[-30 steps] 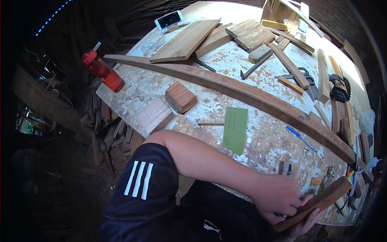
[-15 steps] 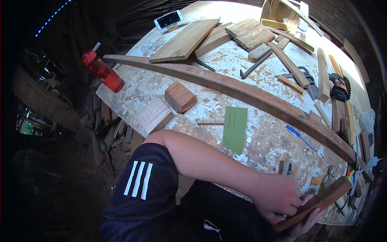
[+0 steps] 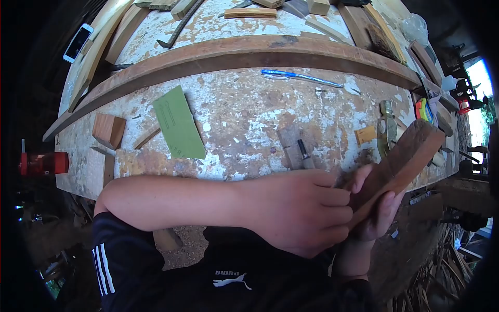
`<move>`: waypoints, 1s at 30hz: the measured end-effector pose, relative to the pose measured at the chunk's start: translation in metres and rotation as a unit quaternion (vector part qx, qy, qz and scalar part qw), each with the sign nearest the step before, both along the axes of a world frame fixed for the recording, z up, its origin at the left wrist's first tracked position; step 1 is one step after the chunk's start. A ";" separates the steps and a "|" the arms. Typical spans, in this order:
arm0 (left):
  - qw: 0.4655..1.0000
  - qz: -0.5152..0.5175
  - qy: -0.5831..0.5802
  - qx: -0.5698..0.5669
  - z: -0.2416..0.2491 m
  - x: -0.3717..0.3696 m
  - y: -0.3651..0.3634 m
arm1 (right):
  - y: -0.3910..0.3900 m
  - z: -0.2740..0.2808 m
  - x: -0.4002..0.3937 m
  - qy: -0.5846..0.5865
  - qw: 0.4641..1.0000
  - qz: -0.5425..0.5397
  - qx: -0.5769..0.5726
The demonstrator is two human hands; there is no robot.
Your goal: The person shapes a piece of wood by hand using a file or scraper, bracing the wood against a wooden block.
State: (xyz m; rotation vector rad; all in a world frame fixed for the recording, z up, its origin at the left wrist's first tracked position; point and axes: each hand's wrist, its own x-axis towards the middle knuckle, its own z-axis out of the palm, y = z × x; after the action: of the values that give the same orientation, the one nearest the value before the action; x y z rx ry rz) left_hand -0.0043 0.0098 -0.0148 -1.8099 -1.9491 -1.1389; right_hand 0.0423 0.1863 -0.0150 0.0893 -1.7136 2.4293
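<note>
Wooden block (image 3: 408,164), head view: clasped in my right hand (image 3: 378,222), tilted, seemingly to present its lower end to my left hand (image 3: 306,213), curled there; whether that pinches anything, I cannot tell. Blue pen (image 3: 283,75): beyond my grip, apparently clear of the work.
</note>
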 end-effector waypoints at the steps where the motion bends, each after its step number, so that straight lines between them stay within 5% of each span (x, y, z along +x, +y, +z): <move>1: 1.000 -0.002 0.000 0.000 0.001 -0.001 -0.001 | 0.000 0.000 0.000 -0.001 1.000 0.003 -0.004; 23: 0.999 -0.032 -0.007 0.016 0.001 -0.010 0.002 | -0.002 0.006 0.000 -0.021 1.000 -0.001 0.010; 30: 0.998 -0.010 0.000 0.059 -0.006 -0.007 0.000 | 0.010 -0.019 0.001 0.060 0.998 -0.002 0.030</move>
State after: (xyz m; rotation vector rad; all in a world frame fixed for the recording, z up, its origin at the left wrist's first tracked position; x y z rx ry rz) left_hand -0.0112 0.0096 -0.0209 -1.7724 -1.8261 -1.2332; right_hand 0.0429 0.1960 -0.0342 0.2334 -1.7320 2.3197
